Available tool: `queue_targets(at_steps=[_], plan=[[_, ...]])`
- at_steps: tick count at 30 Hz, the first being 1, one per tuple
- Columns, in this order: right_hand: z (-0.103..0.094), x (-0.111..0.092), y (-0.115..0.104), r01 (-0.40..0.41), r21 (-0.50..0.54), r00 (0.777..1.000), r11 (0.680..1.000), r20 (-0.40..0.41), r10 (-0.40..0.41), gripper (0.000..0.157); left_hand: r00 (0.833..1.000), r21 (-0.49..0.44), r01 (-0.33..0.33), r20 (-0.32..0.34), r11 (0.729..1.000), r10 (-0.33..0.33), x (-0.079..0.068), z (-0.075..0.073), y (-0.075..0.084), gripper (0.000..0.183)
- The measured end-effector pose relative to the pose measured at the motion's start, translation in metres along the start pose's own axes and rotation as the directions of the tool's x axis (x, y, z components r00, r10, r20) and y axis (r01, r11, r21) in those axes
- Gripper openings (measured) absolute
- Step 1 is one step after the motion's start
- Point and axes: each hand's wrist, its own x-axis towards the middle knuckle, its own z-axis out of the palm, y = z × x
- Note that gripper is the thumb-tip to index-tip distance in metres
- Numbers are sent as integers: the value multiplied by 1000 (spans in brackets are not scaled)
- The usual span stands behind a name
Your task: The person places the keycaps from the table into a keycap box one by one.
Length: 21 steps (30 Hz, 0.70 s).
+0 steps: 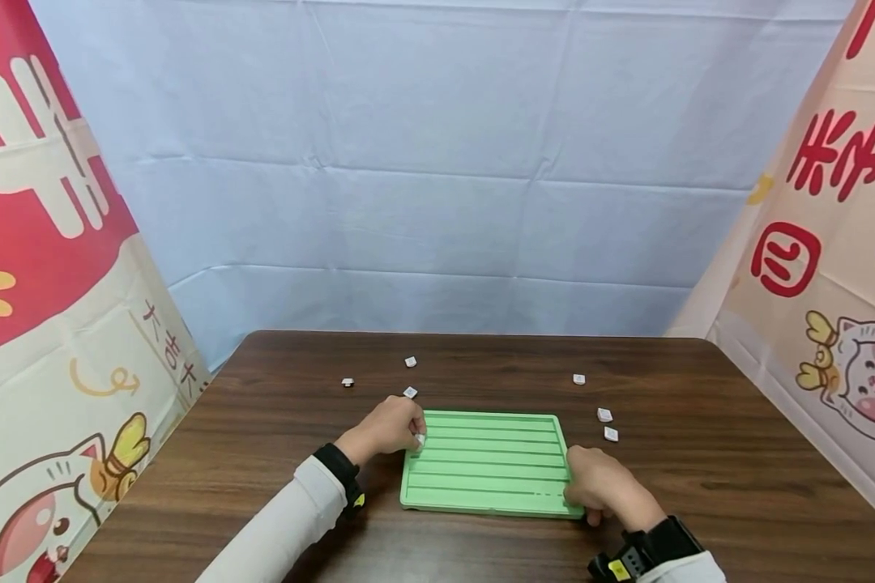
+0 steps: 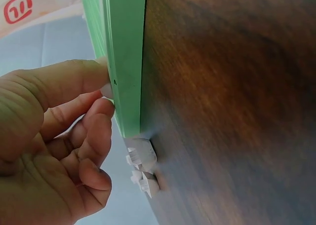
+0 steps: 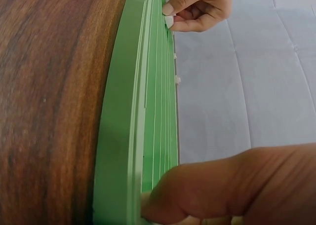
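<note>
A light green ridged board [image 1: 488, 453] lies flat on the table, with raised rims and grooves running left to right. My left hand [image 1: 388, 425] is over its left edge, pinching a small white tile [image 3: 169, 21] between thumb and fingers. In the left wrist view the fingers hide most of that tile [image 2: 106, 91]. At the board's right edge, near the front corner, my right hand [image 1: 607, 486] grips the rim, its thumb [image 3: 170, 198] over the top side. The right hand's other fingers are mostly hidden.
Behind the board's left end sit white tiles [image 1: 410, 392], [image 1: 410, 362] and another tile [image 1: 347, 382]. Three more lie to the right, one tile [image 1: 579, 379] farther back. The brown wooden table [image 1: 299, 356] ends at a pale blue cloth [image 1: 437, 219]; printed cloths hang at both sides.
</note>
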Motion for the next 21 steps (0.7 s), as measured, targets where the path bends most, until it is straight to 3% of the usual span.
queue_targets(at_steps=[21], plan=[[-2,0,-1,-13,-7,1000,1000,6,13,14,1000,-65,11,22,998,-10,-3,-1,-3,9]])
